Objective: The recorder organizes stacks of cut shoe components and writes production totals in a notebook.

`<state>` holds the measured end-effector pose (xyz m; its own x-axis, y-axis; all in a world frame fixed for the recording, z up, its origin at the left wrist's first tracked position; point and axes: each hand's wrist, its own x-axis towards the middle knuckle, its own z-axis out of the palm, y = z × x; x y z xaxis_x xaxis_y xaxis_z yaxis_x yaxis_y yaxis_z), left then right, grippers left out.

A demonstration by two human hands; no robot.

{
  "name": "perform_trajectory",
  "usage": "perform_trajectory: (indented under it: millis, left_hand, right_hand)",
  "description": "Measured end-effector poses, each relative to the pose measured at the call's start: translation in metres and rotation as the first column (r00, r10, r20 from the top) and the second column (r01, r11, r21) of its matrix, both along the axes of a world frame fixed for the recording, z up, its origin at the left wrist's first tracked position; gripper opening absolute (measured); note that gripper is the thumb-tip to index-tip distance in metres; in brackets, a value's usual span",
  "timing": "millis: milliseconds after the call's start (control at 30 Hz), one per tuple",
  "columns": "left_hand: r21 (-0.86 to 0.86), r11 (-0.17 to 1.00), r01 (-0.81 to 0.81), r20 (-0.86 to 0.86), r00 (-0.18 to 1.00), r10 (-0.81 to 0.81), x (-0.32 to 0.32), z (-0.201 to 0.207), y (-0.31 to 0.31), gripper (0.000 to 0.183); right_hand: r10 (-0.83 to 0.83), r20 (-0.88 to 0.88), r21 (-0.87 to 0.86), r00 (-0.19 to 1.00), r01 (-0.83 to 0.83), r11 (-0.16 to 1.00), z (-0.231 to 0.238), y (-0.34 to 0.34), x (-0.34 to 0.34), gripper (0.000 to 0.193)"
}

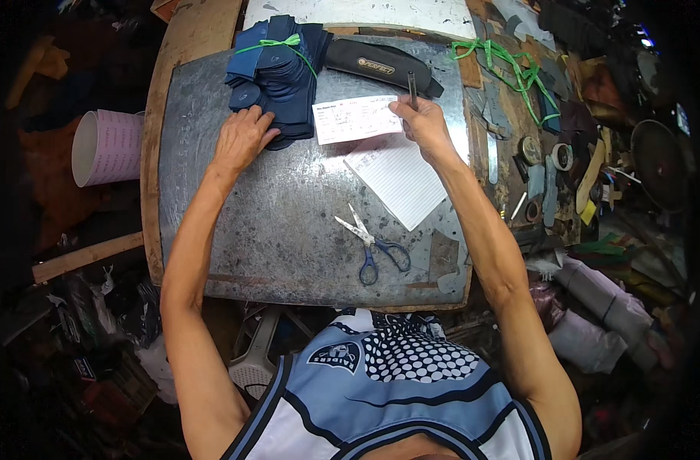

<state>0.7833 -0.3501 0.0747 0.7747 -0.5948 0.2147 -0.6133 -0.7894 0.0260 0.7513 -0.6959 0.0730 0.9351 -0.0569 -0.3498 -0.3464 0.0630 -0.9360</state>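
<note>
My left hand (pixel 246 136) rests on the lower edge of a stack of dark blue cut pieces (pixel 292 107), fingers spread and thumb apart. A bright green tie (pixel 281 41) runs across the upper part of that stack. My right hand (pixel 423 123) is closed on the right end of a white printed slip (pixel 355 123) with handwriting on it. A dark pen (pixel 413 86) stands up out of the same hand. Below the slip a lined sheet of paper (pixel 403 184) lies on the metal tabletop, its upper part partly covered by the slip.
Scissors with blue handles (pixel 371 247) lie partly spread near the front edge of the metal-topped table (pixel 204 253). A black zipped case (pixel 380 63) sits beyond the slip. Green string (pixel 518 73), tape rolls (pixel 562 157) and scraps crowd the right side. A pink-white roll (pixel 108 148) stands left.
</note>
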Motion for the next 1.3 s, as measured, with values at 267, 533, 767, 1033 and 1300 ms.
perform_trajectory:
  millis: [267,533,767,1033,1300]
  left_hand:
    - [0.03,0.995,0.096,0.043,0.994,-0.098,0.007,0.003,0.007,0.027]
    - [0.057,0.995,0.087,0.1,0.991,-0.092,0.013,0.002,0.011,0.021]
    - [0.044,0.994,0.099,0.143,0.984,-0.104,0.027,0.009,0.017,0.019]
    - [0.061,0.992,0.114,0.142,0.982,-0.122,0.032,0.011,0.02,0.018]
    - [0.048,0.989,0.14,0.153,0.977,-0.146,0.035,0.014,0.023,0.016]
  right_hand:
    - [-0.041,0.036,-0.022,0.999,0.042,0.999,0.008,0.008,-0.003,0.015]
    - [0.004,0.017,-0.027,1.0,-0.003,1.0,0.001,0.02,0.0,0.018]
    - [0.046,-0.129,0.06,0.991,-0.038,0.997,-0.015,0.051,0.011,0.018]
    - [-0.026,-0.245,0.065,0.969,0.043,0.997,-0.035,0.115,0.043,0.013]
    - [-0.125,-0.219,0.138,0.968,0.157,0.978,-0.037,0.137,0.042,0.014]
